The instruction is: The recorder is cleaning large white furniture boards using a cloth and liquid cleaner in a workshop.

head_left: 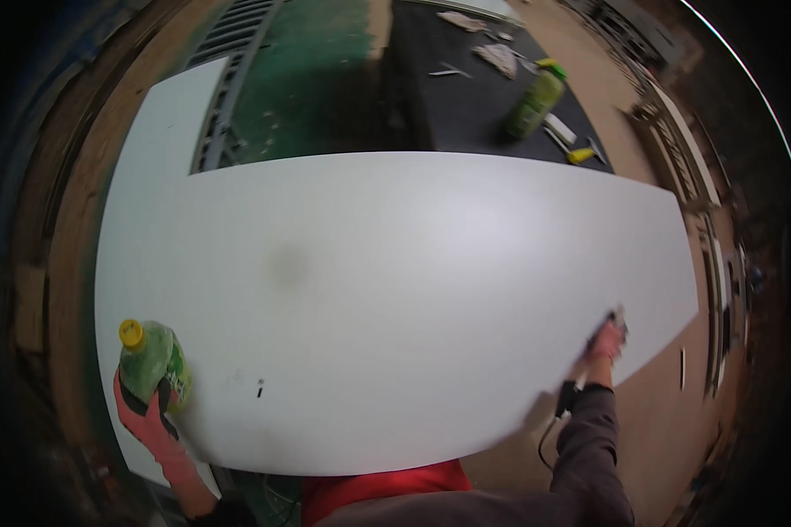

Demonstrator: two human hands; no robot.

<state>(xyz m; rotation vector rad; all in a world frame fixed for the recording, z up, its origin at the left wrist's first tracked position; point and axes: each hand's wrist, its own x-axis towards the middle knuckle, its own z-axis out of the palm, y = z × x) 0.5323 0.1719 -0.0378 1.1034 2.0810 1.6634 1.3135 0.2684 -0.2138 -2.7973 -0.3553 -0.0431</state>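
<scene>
Gripping the lower body of a green bottle (152,349), the gloved left fingers (162,406) wrap around its side at the left of the white panel (369,263); this hold leaves the yellow cap (132,333) exposed and probably steadies the bottle. Whether the base rests on the panel cannot be determined. The right fingers (608,334) are located at the panel's right side; blur prevents telling whether they are closed on the small item (619,314) beside them. The wide hand spacing likely separates the bottle from the right-hand area. A small black mark (260,388) shows near the bottle. Beyond the far edge, a black surface (457,110) carries pale cloths (497,60), a second green bottle (538,104) and a yellow tool (580,155), presumably grouped there for easy reach.
</scene>
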